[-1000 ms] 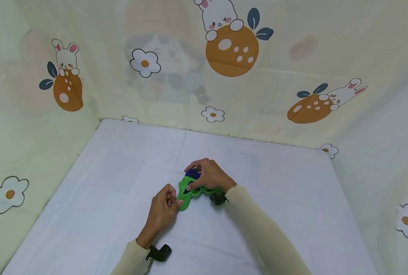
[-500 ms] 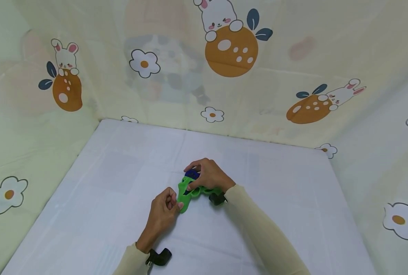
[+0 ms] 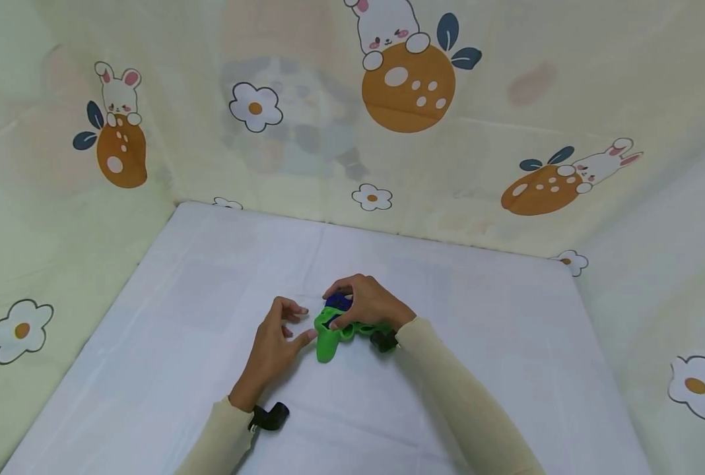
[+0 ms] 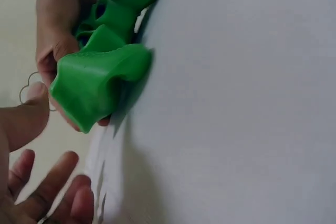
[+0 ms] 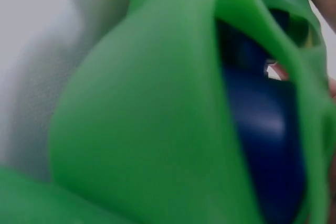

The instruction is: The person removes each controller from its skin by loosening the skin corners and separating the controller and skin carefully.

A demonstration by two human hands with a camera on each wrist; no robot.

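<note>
In the head view, a blue game controller (image 3: pixel 338 302) sits partly inside a green silicone cover (image 3: pixel 327 346) on the white surface. My right hand (image 3: pixel 375 302) grips it from above, thumb on the near face and fingers over the far edge. Beside the left end, my left hand (image 3: pixel 272 346) holds nothing; thumb and fingers are spread, the thumb tip close to the cover. From the left wrist, the cover's grip end (image 4: pixel 94 80) looks loose and folded. The right wrist view shows the blue shell (image 5: pixel 270 129) through a gap in the stretched cover (image 5: pixel 142 103).
A white cloth-covered table (image 3: pixel 228 264) lies under both hands. Cream curtains (image 3: pixel 305 152) printed with rabbits, oranges and flowers rise at its back and sides. Small black cameras (image 3: pixel 272 417) are strapped at both wrists.
My left thumb and fingers have let go of the cover's left grip, spread apart and moved slightly away. The right hand keeps its hold on the controller.
</note>
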